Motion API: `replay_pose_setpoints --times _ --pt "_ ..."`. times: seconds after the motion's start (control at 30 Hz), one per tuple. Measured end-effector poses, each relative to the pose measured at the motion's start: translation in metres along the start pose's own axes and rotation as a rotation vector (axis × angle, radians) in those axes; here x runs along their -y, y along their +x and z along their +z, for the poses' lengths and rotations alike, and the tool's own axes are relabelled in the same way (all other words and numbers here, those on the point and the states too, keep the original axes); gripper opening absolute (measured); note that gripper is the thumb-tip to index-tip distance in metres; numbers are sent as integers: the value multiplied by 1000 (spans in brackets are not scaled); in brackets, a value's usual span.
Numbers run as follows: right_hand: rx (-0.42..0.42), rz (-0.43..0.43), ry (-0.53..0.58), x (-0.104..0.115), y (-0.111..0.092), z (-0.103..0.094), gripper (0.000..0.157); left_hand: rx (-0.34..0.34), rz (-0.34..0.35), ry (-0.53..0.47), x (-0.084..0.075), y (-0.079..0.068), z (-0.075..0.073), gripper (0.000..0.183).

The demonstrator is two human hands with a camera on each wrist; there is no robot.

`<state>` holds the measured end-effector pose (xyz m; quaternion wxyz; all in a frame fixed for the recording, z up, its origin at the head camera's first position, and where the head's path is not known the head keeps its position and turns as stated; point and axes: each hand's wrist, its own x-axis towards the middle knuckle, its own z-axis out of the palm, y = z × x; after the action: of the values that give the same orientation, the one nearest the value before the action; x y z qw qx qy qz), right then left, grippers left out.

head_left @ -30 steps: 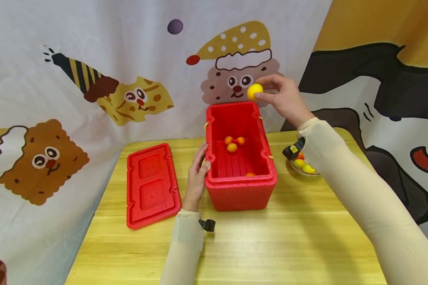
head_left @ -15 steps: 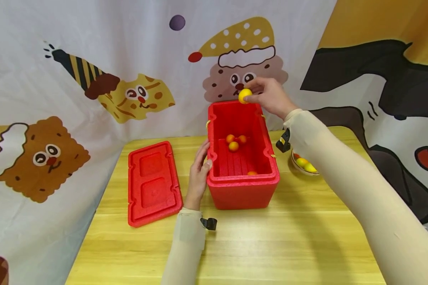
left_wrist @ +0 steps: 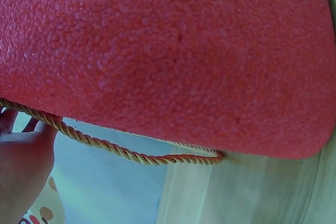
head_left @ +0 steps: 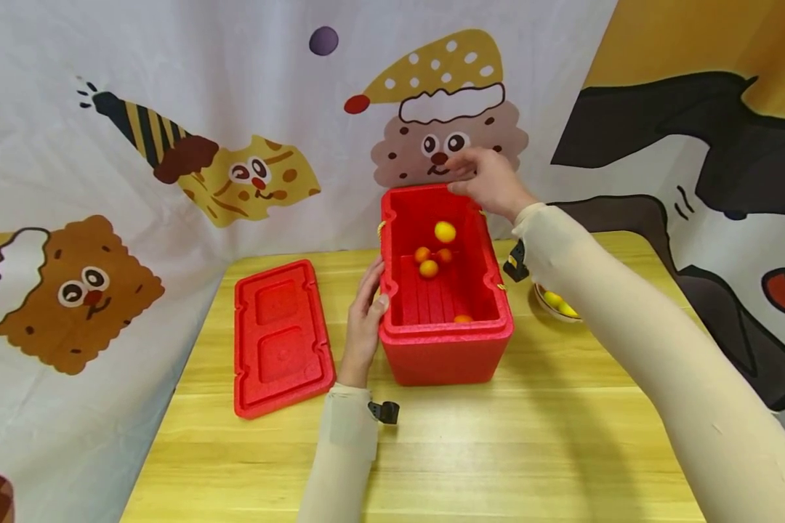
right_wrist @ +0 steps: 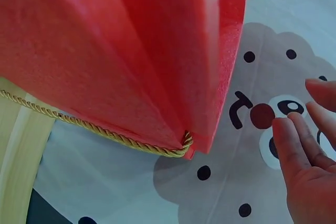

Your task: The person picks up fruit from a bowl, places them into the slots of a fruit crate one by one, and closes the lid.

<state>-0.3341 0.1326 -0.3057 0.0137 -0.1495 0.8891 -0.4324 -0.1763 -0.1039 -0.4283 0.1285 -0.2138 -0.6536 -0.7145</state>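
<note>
A red foam box [head_left: 446,361] stands uncovered, with several orange fruits [head_left: 428,269] lying inside. Against its left side rests my left hand [head_left: 361,327], fingers along the outer wall and thumb at the rim. In the left wrist view, part of that hand [left_wrist: 23,166] shows beside the box's gold rope handle [left_wrist: 131,155]. Over the far right corner hovers my right hand [head_left: 490,181], holding nothing, its fingers apart from the thumb. A round yellow fruit [head_left: 445,232] is below it within the box opening; whether it is falling or touching the box cannot be told.
The red lid [head_left: 283,338] lies on the wooden table [head_left: 497,450] left of the box. Right of the box is a bowl [head_left: 548,312] of yellow fruit, partly hidden by my right arm. A printed cloth [head_left: 340,203] hangs behind the table.
The right hand moved left over the box with the yellow fruit, then let it go. The fruit is now lower, inside the opening. The left hand stays against the box.
</note>
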Motion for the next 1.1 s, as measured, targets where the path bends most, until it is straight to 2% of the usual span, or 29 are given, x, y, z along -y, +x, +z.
replay_pose_setpoints --times 0.3,0.53,0.6,0.97,1.1 --pt "-1 -7 -17 1 -4 3 35 -3 -11 -10 2 1 1 54" --pt "-19 -52 18 -4 -10 -2 34 -8 -10 -23 31 0 -6 54" --pt "-24 -54 13 -6 -12 -5 35 -9 -2 -13 35 0 -6 54" --pt "-46 -20 24 -22 -24 -18 37 -22 -15 0 37 0 -7 54" --pt "-62 -1 28 -34 -31 -26 38 -22 -29 4 35 0 -7 53"
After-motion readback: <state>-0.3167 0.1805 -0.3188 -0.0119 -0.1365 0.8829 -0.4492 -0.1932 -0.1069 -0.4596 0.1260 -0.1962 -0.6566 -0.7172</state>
